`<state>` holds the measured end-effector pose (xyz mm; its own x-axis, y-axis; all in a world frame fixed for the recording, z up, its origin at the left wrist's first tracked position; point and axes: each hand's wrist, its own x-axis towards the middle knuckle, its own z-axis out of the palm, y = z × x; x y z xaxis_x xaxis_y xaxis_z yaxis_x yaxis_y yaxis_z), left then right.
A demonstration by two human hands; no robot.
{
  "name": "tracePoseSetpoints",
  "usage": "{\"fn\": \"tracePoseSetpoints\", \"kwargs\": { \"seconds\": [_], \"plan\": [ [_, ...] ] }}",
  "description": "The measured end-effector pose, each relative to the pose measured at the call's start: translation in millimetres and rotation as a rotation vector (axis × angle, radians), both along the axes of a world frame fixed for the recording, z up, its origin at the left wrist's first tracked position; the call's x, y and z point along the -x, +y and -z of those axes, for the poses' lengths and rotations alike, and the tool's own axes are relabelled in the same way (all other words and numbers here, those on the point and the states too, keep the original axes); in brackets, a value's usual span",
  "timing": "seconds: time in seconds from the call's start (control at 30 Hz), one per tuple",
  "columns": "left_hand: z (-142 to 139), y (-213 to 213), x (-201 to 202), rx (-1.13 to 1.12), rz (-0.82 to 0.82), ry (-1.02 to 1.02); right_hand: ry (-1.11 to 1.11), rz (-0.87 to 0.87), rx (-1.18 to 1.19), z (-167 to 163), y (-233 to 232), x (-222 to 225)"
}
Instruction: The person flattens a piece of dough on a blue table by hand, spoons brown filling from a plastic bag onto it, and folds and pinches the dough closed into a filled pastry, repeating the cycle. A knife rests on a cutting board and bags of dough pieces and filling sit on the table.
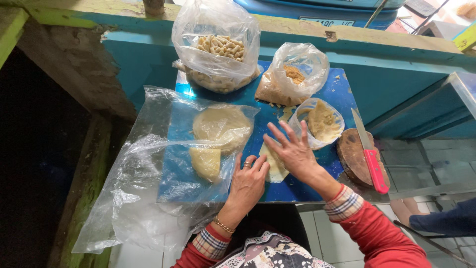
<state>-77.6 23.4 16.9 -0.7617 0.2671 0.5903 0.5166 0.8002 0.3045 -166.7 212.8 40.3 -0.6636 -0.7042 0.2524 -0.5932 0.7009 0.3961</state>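
Dough sheet (274, 166) flat on blue table (297, 186), under both hands. Right hand (293, 151) fingers spread, pressing it; left hand (248, 182) fingers together, resting on its edge. Knife (369, 154) on round wooden board (353, 156) at right; dough discs (218, 131) under clear plastic at left.

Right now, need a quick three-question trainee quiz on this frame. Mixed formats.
1. True or false: the knife with the red handle lies on the round wooden board.
2. Which hand presses flat on the pale dough sheet: left or right?
3. Fill in: the two dough discs lie under a clear plastic ____.

Key
1. True.
2. Right hand; the left hand rests at the sheet's near edge.
3. Bag.
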Motion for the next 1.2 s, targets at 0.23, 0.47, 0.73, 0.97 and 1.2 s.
{"fn": "tracePoseSetpoints", "kwargs": {
  "seconds": [0.23, 0.47, 0.73, 0.97, 1.2],
  "plan": [
    [3, 0, -1, -0.028, 0.004, 0.001, 0.1, 0.09, -0.122, 6, 4, 5],
    [0, 0, 2, -0.029, -0.002, 0.021, 0.255, 0.161, -0.245, -17, -12, 16],
    [-5, -2, 0, -0.195, 0.041, -0.04, 0.206, 0.347, 0.02, -55, 52, -29],
    [-10, -4, -5, -0.135, 0.055, -0.057, 0.545, 0.384, -0.017, -19, 65, -59],
    [-9, -6, -5, -0.131, 0.058, -0.043, 0.23, 0.28, 0.597, -12, 66, -73]
  ]
}}
